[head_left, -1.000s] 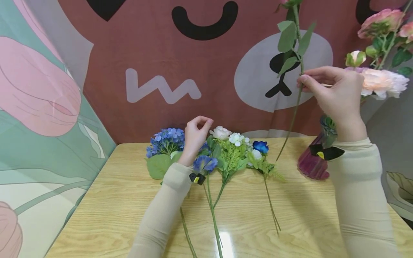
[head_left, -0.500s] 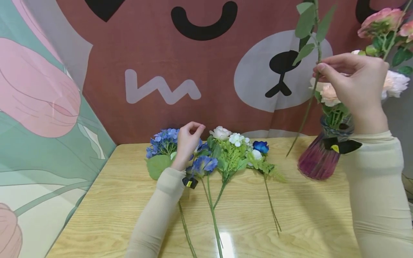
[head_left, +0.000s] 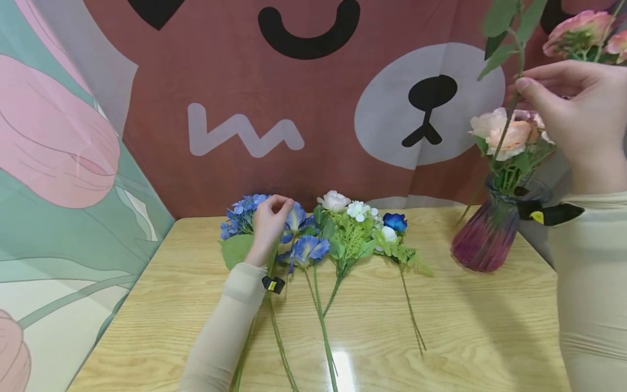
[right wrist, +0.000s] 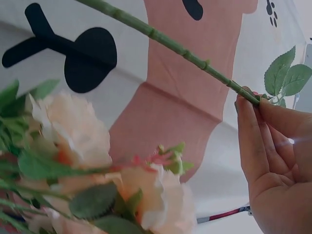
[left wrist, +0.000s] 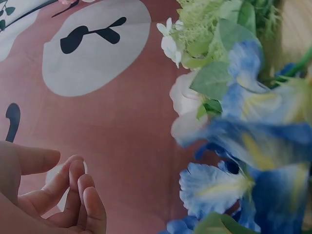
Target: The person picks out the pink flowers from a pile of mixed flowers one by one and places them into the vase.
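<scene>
High on the right, my right hand (head_left: 590, 117) pinches the green stem (right wrist: 187, 56) of a leafy artificial flower between thumb and fingertips. Its leaves (head_left: 501, 19) rise above the fingers; the bloom is out of view. The stem slants down in front of and beside a glass vase (head_left: 480, 245), purple below and clear near the rim. Peach and pink flowers (head_left: 511, 140) fill the vase. My left hand (head_left: 269, 226), fingers loosely curled and holding nothing, hovers over a blue hydrangea (head_left: 240, 215) and blue irises (head_left: 308, 249) lying on the table.
The wooden table (head_left: 372, 321) also bears a white-flowered green bunch (head_left: 350, 234) and a sprig with a dark blue rose (head_left: 394, 222). Several stems point toward the front edge. A printed bear cloth (head_left: 318, 81) hangs behind. Tall pink flowers (head_left: 578, 32) stand at upper right.
My right hand has carried the stem rightward and slightly up, from left of the vase to above it. The left hand has drifted left and a little down, over the hydrangea.
</scene>
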`<control>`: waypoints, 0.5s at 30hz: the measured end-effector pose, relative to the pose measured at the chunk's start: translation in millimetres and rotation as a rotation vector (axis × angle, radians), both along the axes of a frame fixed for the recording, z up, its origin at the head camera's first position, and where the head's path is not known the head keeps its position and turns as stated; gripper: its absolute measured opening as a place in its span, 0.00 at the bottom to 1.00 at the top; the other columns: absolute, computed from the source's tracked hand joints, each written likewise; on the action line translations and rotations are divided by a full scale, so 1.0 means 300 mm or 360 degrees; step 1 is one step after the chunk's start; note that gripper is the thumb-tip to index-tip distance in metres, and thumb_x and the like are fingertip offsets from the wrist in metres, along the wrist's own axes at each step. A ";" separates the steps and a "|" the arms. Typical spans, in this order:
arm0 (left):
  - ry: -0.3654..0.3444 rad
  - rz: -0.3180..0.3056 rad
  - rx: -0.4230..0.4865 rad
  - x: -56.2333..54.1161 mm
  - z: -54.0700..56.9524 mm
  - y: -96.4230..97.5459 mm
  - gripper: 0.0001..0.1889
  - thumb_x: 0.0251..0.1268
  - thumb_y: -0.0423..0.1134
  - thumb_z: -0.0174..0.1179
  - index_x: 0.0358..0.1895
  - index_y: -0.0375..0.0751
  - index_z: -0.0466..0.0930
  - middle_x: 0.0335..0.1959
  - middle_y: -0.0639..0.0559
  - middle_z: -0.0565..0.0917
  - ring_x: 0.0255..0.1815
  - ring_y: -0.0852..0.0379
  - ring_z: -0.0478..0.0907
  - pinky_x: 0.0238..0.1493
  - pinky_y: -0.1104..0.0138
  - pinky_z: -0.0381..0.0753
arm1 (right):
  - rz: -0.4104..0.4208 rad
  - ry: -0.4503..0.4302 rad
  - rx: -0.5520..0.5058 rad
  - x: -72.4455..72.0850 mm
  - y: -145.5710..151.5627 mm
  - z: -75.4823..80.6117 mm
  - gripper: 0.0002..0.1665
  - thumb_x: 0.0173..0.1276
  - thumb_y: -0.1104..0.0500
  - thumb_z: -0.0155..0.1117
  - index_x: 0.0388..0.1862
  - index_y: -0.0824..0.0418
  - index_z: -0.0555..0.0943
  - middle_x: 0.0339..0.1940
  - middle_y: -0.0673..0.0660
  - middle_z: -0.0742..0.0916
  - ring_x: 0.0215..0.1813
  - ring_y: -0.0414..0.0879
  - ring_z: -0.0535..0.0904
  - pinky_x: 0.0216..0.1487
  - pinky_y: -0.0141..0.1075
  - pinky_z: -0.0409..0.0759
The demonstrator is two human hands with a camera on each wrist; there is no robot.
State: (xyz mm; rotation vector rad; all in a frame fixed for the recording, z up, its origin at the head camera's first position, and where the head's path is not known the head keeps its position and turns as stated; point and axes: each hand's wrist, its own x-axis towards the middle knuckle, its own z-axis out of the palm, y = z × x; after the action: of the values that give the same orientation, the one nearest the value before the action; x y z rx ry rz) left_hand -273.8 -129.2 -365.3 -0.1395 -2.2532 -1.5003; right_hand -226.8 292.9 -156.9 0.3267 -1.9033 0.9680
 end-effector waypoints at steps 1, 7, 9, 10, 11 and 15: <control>-0.0001 0.0005 0.0003 0.000 -0.004 -0.006 0.09 0.66 0.44 0.59 0.38 0.42 0.84 0.33 0.46 0.83 0.30 0.56 0.74 0.33 0.66 0.72 | 0.0027 -0.0016 -0.0033 0.003 0.005 0.006 0.10 0.63 0.56 0.66 0.41 0.57 0.87 0.26 0.24 0.82 0.26 0.18 0.77 0.31 0.12 0.69; -0.0011 0.0023 0.0008 0.001 -0.028 -0.053 0.10 0.65 0.42 0.59 0.38 0.38 0.84 0.32 0.45 0.83 0.29 0.58 0.74 0.33 0.67 0.72 | 0.0368 0.0062 -0.0228 0.000 0.038 0.031 0.06 0.62 0.65 0.65 0.36 0.59 0.86 0.27 0.35 0.86 0.28 0.25 0.81 0.35 0.14 0.75; -0.0015 0.0044 0.0004 0.003 -0.036 -0.070 0.10 0.65 0.42 0.60 0.38 0.38 0.84 0.32 0.45 0.83 0.29 0.59 0.74 0.33 0.68 0.72 | 0.0422 0.0127 -0.0241 -0.004 0.052 0.036 0.06 0.61 0.67 0.64 0.34 0.60 0.85 0.27 0.36 0.87 0.28 0.26 0.82 0.35 0.14 0.75; -0.0016 0.0056 0.0009 0.003 -0.040 -0.078 0.10 0.64 0.42 0.60 0.37 0.38 0.84 0.31 0.45 0.83 0.29 0.59 0.74 0.33 0.68 0.72 | 0.0443 0.0133 -0.0271 -0.005 0.058 0.038 0.06 0.61 0.68 0.65 0.33 0.58 0.85 0.26 0.37 0.87 0.28 0.26 0.82 0.35 0.15 0.75; -0.0025 0.0067 0.0014 0.005 -0.045 -0.086 0.10 0.64 0.42 0.60 0.37 0.38 0.84 0.31 0.45 0.83 0.29 0.59 0.74 0.33 0.68 0.72 | 0.0461 0.0133 -0.0307 -0.005 0.064 0.041 0.07 0.61 0.68 0.64 0.32 0.58 0.85 0.26 0.38 0.87 0.28 0.26 0.82 0.35 0.15 0.76; -0.0053 0.0107 0.0014 0.013 -0.058 -0.112 0.10 0.64 0.42 0.60 0.37 0.38 0.84 0.31 0.45 0.83 0.29 0.60 0.75 0.32 0.69 0.73 | 0.0507 0.0115 -0.0401 -0.009 0.086 0.049 0.09 0.62 0.69 0.62 0.31 0.56 0.84 0.25 0.39 0.87 0.29 0.28 0.83 0.34 0.15 0.76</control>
State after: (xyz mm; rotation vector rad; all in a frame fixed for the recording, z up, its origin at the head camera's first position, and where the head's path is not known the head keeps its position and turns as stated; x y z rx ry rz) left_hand -270.1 -162.7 -382.7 -0.0360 -2.2543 -1.4877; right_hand -229.5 318.7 -142.4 0.5175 -1.6696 1.3740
